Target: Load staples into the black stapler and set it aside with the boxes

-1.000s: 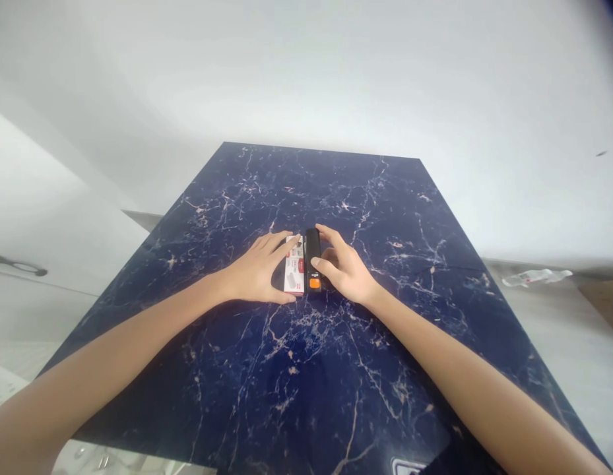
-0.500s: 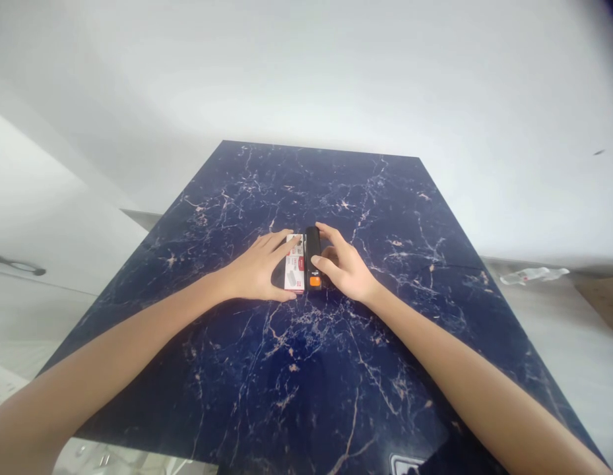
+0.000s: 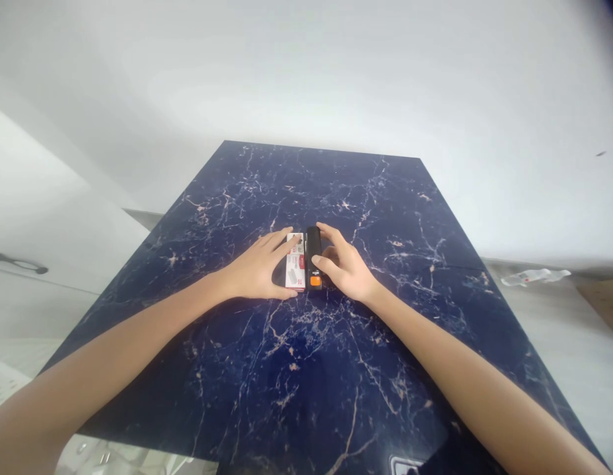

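A small white-and-red printed box (image 3: 295,267) lies on the dark blue marbled table (image 3: 296,389). My left hand (image 3: 259,267) spans it from the left, thumb at the near end and fingertips at the far end. Close beside the box on its right is a slim black oblong device (image 3: 313,247) with an orange patch near its front end; its exact kind does not show. My right hand (image 3: 348,267) grips this device, thumb on its upper face and index finger at its far end. The other right fingers are curled and partly hidden.
A pale wall (image 3: 326,79) rises behind the table. Beyond the right edge lies a crumpled clear plastic piece (image 3: 534,276), with a brown board (image 3: 603,300) near it. A white-rimmed object (image 3: 405,464) shows at the table's near edge. A dark handle (image 3: 19,264) is at far left.
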Available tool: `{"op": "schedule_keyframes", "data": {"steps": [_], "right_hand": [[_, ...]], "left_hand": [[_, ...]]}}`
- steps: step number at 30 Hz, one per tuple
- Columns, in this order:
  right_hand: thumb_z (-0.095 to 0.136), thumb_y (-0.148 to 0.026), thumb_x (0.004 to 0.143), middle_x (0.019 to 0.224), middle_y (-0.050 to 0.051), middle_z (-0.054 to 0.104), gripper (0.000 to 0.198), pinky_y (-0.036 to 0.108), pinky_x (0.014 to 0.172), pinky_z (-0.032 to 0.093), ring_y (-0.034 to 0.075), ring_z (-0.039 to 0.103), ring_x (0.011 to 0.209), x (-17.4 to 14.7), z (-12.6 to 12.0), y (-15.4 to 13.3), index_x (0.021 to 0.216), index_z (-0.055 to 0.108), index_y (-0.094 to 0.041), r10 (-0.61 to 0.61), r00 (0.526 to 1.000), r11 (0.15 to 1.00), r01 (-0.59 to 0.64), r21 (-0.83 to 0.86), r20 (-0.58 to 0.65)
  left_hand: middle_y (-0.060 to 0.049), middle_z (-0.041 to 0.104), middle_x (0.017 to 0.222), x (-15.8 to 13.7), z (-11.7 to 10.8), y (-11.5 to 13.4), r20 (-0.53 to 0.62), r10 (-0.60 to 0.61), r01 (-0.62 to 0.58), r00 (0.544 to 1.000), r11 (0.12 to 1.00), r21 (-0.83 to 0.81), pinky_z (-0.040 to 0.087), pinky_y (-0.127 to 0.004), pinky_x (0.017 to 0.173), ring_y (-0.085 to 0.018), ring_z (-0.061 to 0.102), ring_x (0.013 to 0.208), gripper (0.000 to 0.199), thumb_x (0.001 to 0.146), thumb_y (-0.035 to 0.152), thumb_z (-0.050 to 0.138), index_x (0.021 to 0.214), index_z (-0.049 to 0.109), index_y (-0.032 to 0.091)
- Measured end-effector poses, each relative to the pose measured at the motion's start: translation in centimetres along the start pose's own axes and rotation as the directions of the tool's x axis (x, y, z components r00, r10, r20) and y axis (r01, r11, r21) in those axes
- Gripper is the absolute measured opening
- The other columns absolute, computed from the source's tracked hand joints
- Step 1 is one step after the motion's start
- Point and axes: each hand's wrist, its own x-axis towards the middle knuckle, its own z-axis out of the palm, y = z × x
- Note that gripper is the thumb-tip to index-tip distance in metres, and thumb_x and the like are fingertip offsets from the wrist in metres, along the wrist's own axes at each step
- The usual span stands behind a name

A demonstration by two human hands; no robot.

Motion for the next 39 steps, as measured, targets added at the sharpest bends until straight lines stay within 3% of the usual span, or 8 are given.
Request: {"op": "schedule_keyframes", "data": {"steps": [4,9,21,31,34,39], "right_hand": [[0.059,-0.042,0.097,0.146,0.013,0.056,0.063,0.044,0.07,0.063,0.019,0.068,0.073,0.0,0.1,0.0,0.154,0.035,-0.031,0.0,1.0,1.0,0.0,0.001,0.007],[0.059,-0.042,0.097,0.145,0.013,0.057,0.063,0.043,0.069,0.063,0.018,0.067,0.071,0.1,0.1,-0.1,0.154,0.036,-0.03,0.002,1.0,1.0,-0.002,-0.003,0.005],[0.06,-0.041,0.097,0.139,0.012,0.061,0.062,0.038,0.063,0.061,0.017,0.065,0.069,-0.1,0.0,-0.2,0.153,0.037,-0.028,-0.005,1.0,0.999,0.005,-0.039,-0.009],[0.061,-0.044,0.097,0.141,0.013,0.06,0.063,0.041,0.068,0.062,0.019,0.067,0.074,-0.3,0.0,-0.4,0.154,0.038,-0.029,-0.022,0.999,0.996,0.02,-0.082,-0.023],[0.063,-0.042,0.095,0.139,0.013,0.061,0.064,0.04,0.067,0.062,0.019,0.067,0.075,-0.2,0.1,-0.4,0.153,0.039,-0.028,-0.009,1.0,0.998,0.007,-0.061,-0.029],[0.064,-0.043,0.094,0.137,0.013,0.063,0.066,0.041,0.068,0.062,0.02,0.068,0.074,0.0,0.1,-0.4,0.153,0.039,-0.027,-0.002,0.999,0.997,-0.002,-0.077,-0.045]], "left_hand": [[-0.011,-0.001,0.175,-0.1,-0.1,-0.3,0.04,-0.024,0.025,0.999,0.999,-0.025,0.019,-0.067,0.126,-0.046,0.013,0.158,0.121,0.075,0.074,0.075,0.168,0.01,0.031],[-0.01,-0.005,0.175,0.1,-0.7,-0.5,0.106,-0.017,0.023,0.994,0.998,-0.059,0.017,-0.067,0.126,-0.046,0.01,0.159,0.126,0.072,0.07,0.081,0.168,0.009,0.033],[-0.011,0.009,0.175,0.3,-1.1,-0.7,0.086,-0.044,0.055,0.995,0.99,-0.128,0.022,-0.065,0.126,-0.044,0.018,0.158,0.125,0.068,0.071,0.084,0.167,0.016,0.035],[-0.011,0.008,0.175,0.2,-1.0,-0.8,0.054,-0.035,0.043,0.998,0.987,-0.156,0.025,-0.065,0.126,-0.044,0.017,0.159,0.126,0.065,0.07,0.087,0.166,0.019,0.035],[-0.013,0.014,0.174,0.2,-0.9,-0.7,0.065,-0.05,0.059,0.997,0.988,-0.14,0.025,-0.067,0.125,-0.044,0.02,0.158,0.127,0.067,0.071,0.085,0.167,0.018,0.032],[-0.015,0.03,0.168,0.3,-0.7,-0.9,-0.004,0.011,-0.012,1.0,0.995,-0.099,0.024,-0.065,0.127,-0.042,0.018,0.158,0.125,0.065,0.071,0.086,0.165,0.024,0.027]]}}
